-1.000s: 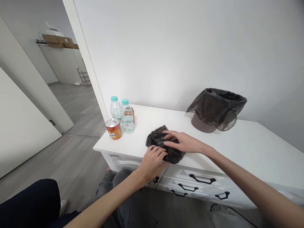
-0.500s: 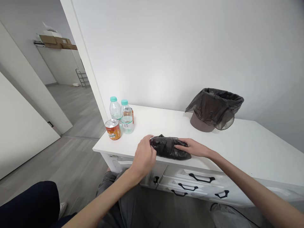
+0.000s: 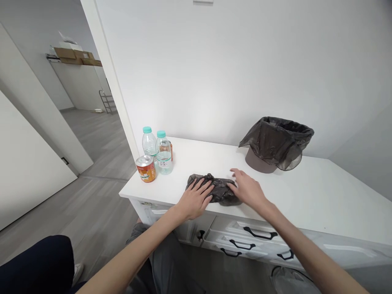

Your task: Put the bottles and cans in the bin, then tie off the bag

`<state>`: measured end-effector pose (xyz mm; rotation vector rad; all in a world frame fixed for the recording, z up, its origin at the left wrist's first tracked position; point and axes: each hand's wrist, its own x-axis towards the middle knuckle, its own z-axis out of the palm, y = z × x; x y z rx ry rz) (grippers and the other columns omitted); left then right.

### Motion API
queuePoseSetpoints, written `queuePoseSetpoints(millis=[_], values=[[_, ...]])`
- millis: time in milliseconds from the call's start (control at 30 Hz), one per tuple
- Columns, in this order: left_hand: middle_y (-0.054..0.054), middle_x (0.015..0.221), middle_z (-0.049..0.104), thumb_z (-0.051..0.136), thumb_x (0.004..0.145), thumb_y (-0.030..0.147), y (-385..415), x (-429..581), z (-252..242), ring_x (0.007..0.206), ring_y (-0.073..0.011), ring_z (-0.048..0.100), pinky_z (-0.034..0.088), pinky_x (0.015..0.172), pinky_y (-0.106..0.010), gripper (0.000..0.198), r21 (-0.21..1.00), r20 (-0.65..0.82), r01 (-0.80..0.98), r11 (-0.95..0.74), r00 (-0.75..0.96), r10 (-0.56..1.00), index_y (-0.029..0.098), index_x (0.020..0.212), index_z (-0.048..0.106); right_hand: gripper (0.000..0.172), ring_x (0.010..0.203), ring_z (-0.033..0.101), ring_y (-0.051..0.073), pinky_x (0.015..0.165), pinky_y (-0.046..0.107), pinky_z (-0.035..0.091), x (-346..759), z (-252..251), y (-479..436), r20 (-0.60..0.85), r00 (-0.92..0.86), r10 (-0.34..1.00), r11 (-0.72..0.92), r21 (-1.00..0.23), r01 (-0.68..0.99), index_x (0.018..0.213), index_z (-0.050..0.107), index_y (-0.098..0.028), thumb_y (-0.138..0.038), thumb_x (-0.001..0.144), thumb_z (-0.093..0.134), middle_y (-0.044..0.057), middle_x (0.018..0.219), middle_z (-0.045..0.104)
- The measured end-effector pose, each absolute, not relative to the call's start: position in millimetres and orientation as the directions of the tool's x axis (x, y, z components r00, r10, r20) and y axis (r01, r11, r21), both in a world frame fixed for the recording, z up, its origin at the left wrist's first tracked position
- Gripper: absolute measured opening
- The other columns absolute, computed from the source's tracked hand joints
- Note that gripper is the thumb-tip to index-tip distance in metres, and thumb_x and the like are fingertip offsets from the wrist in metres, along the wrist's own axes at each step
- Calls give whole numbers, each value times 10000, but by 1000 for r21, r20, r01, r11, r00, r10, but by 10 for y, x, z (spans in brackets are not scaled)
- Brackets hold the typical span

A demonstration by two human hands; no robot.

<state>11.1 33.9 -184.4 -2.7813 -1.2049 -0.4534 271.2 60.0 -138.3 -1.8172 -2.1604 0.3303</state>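
A crumpled black plastic bag (image 3: 221, 191) lies folded flat near the front edge of the white cabinet top (image 3: 190, 161). My left hand (image 3: 196, 199) rests on the bag's left part with its fingers spread flat. At the bag's right end is my right hand (image 3: 249, 188), fingers apart; its thumb touches the plastic while the index finger is raised behind it. Further back to the right stands a brown bin (image 3: 260, 161), with a dark bin liner (image 3: 272, 141) draped over its rim.
On the left of the cabinet stand two clear bottles (image 3: 164, 157) with teal caps and an orange can (image 3: 146, 168); another can is partly hidden behind them. Black-handled drawers (image 3: 260, 233) are below. At lower left shows another person's dark-clothed leg (image 3: 39, 263).
My left hand has gone from gripping the bag's left end to lying flat on it. My right fingers have lifted and spread. The bag looks flatter and extends further left.
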Motion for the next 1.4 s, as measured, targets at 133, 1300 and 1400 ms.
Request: queuePoseSetpoints(millis=[133, 1300, 1400], values=[[-99, 1687, 440, 385, 1104, 357, 314, 115, -1835, 1594, -335, 349, 311, 1286, -567, 529, 78, 292, 723, -686, 641, 710, 176, 1591, 491, 570, 1551, 370, 375, 1284, 611, 203, 2174, -1537, 326, 311, -395, 864, 475, -247, 845, 1580, 483, -240, -520, 1093, 387, 149, 1626, 504], [-62, 1694, 434, 342, 1120, 482, 481, -633, -2088, 1615, -272, 319, 271, 1315, -533, 566, 11, 387, 865, -501, 459, 800, 261, 1632, 437, 734, 1630, 249, 300, 1313, 615, 236, 3225, -1787, 144, 75, -322, 944, 330, -271, 904, 1689, 344, -278, -655, 1081, 181, 51, 1747, 303], [-53, 1691, 439, 344, 1120, 490, 476, -641, -2064, 1609, -277, 333, 282, 1312, -531, 567, 12, 380, 864, -503, 461, 802, 260, 1629, 443, 700, 1595, 345, 298, 1293, 602, 317, 3731, -1846, 173, 146, -317, 937, 343, -223, 912, 1653, 420, -339, -654, 1071, 192, 23, 1693, 421]])
